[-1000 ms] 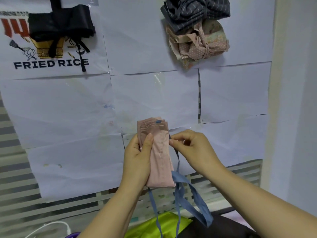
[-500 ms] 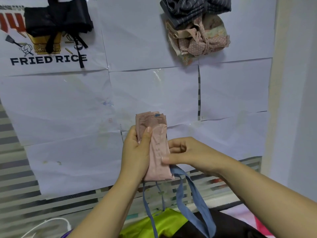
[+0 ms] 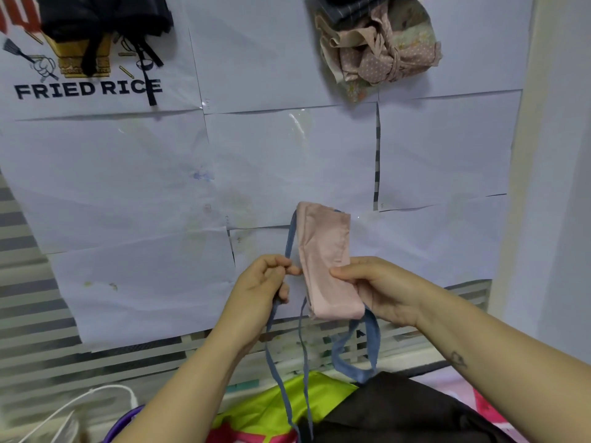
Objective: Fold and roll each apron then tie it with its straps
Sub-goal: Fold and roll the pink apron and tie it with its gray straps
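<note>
- Low in the middle of the view, in front of the paper sheets [image 3: 287,161], the pink apron [image 3: 324,251] is folded into a narrow roll and held upright, clear of any surface.
- The right hand [image 3: 383,289] holds the roll's lower half, its grip closed with the thumb across the front and the fingers behind.
- The left hand [image 3: 259,282] is just beside the roll, its grip pinching a thin blue strap [image 3: 289,238] between thumb and forefinger.
- That strap runs from the roll's top edge down its left side to the pinch, then hangs loose.
- A wider blue loop [image 3: 372,340] dangles under the roll.
- At top left a black tied apron [image 3: 105,14] lies over a "FRIED RICE" print [image 3: 86,87]; at top right sits a dotted bundle [image 3: 383,52].
- Along the bottom lie a green cloth [image 3: 287,401], a dark cloth [image 3: 399,407] and a white cable [image 3: 80,398].
</note>
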Available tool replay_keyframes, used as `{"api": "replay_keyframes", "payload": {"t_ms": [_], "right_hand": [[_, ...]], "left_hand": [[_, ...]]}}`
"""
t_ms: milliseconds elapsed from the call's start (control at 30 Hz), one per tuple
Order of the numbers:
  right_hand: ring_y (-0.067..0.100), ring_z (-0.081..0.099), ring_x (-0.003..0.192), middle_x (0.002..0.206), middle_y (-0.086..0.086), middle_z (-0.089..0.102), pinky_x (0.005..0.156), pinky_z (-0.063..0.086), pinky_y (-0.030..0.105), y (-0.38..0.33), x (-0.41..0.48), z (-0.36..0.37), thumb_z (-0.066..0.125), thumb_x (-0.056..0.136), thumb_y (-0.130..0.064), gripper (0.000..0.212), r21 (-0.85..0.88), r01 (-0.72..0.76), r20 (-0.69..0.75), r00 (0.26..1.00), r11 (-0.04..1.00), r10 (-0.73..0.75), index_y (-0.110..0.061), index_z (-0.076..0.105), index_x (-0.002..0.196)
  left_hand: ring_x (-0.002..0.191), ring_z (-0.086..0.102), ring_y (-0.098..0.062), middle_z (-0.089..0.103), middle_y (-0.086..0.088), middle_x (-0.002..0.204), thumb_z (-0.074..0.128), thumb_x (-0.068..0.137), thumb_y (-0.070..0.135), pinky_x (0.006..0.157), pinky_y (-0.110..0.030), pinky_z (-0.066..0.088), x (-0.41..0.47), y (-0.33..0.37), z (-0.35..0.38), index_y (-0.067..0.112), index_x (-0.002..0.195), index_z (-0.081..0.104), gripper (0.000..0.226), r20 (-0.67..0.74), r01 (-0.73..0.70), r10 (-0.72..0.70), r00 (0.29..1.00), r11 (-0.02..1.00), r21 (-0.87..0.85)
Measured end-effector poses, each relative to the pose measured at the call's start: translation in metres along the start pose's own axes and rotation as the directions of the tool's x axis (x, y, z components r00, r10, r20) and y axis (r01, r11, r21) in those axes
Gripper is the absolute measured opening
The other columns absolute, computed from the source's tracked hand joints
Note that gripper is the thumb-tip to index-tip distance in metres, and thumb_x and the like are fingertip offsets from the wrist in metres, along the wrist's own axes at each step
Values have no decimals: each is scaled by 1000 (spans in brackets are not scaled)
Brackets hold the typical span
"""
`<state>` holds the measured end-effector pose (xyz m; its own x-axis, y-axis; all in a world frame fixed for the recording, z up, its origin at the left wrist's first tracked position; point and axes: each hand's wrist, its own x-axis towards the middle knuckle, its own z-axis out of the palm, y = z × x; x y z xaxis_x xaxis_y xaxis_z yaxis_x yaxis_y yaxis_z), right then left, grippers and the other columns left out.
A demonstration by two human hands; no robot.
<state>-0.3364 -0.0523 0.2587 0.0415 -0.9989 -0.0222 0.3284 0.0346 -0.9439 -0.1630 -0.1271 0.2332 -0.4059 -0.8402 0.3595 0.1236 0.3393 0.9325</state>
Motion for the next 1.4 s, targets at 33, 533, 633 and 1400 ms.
{"api": "replay_keyframes", "payload": {"t_ms": [33, 533, 633, 1400], "right_hand": [[18, 71, 77, 90, 13, 73, 68, 58, 27, 1, 1, -3, 58, 75, -4, 24, 19, -13, -2, 1000, 1000, 13, 2, 66, 96], [21, 71, 89, 100, 16, 72, 81, 57, 29, 5, 7, -2, 62, 73, -10, 31, -71, -55, 67, 996, 996, 60, 2, 67, 101], [23, 70, 91, 103, 17, 71, 84, 56, 30, 7, 9, 0, 60, 81, -4, 22, -160, -41, 57, 997, 986, 50, 0, 68, 102], [-7, 48, 99, 129, -5, 46, 87, 35, 9, 17, 9, -18, 55, 92, -7, 23, -965, 241, 200, 932, 104, -302, -22, 72, 91]], "left_hand": [[61, 55, -6, 70, 12, 76, 41, 99, 3, 66, -20, 51, -1, -1, -3, 13, 94, 59, 22, 14, 21, -22, 1000, 999, 45], [93, 69, -16, 73, 1, 99, 54, 83, 61, 84, -31, 54, -6, 4, 8, 9, 116, 65, 63, 344, 158, -183, 921, 982, 100], [92, 70, -17, 74, -2, 98, 59, 88, 39, 77, -27, 53, -3, 0, 9, 9, 113, 67, 40, 284, 197, -203, 937, 979, 49], [24, 21, -5, 23, 3, 32, 55, 92, 16, 33, -11, 20, 2, -17, -6, 6, 75, 54, 20, 153, 656, -670, 727, 610, -444]]}}
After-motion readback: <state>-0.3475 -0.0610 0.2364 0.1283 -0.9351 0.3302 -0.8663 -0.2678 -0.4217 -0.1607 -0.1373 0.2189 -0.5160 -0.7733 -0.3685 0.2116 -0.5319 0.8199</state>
